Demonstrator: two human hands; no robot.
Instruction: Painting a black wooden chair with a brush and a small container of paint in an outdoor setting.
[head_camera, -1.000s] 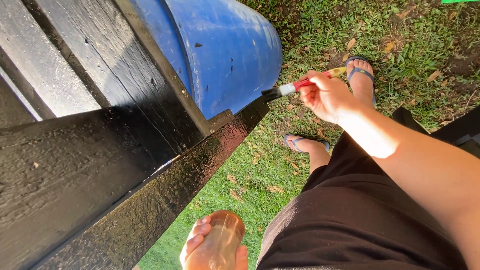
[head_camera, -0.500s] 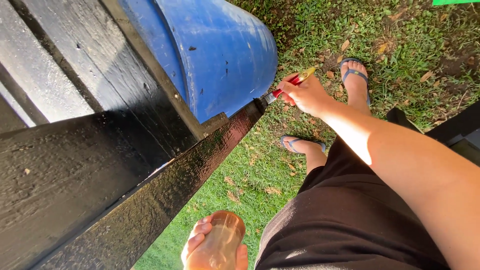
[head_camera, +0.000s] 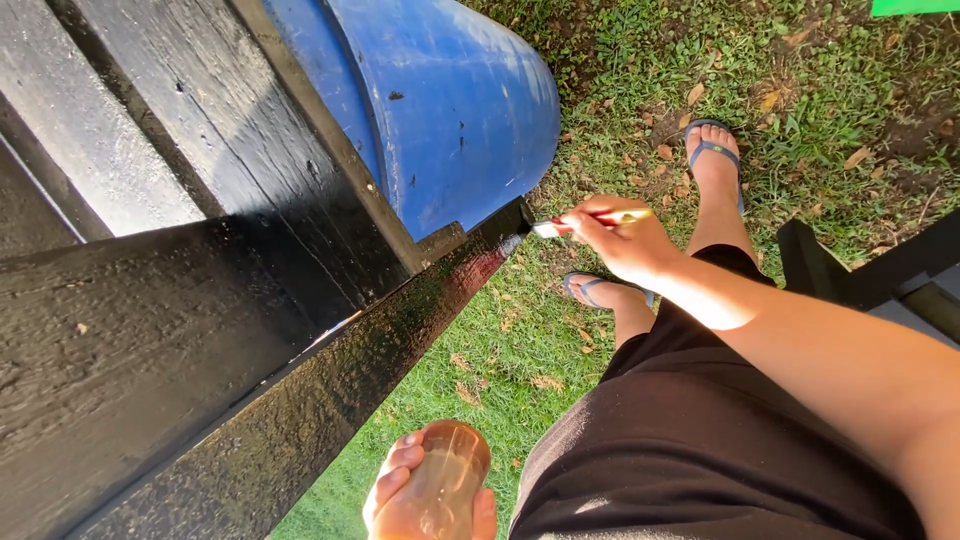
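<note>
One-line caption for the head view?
Right hand brushes the black plank's end; left hand holds a clear cup over grass.

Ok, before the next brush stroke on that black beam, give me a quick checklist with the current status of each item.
1. Brush grip: right hand pinches the paintbrush handle. Ok.
2. Bristles on wood: brush tip meets the far end of the black beam. Ok.
3. Paint supply: left hand holds a clear plastic cup; what it contains, cannot tell.
4. Blue barrel clear of the bristles: it sits close behind the beam end, with dark specks already on it. Not ok.
5. Footing: both sandalled feet on grass. Ok.
</note>
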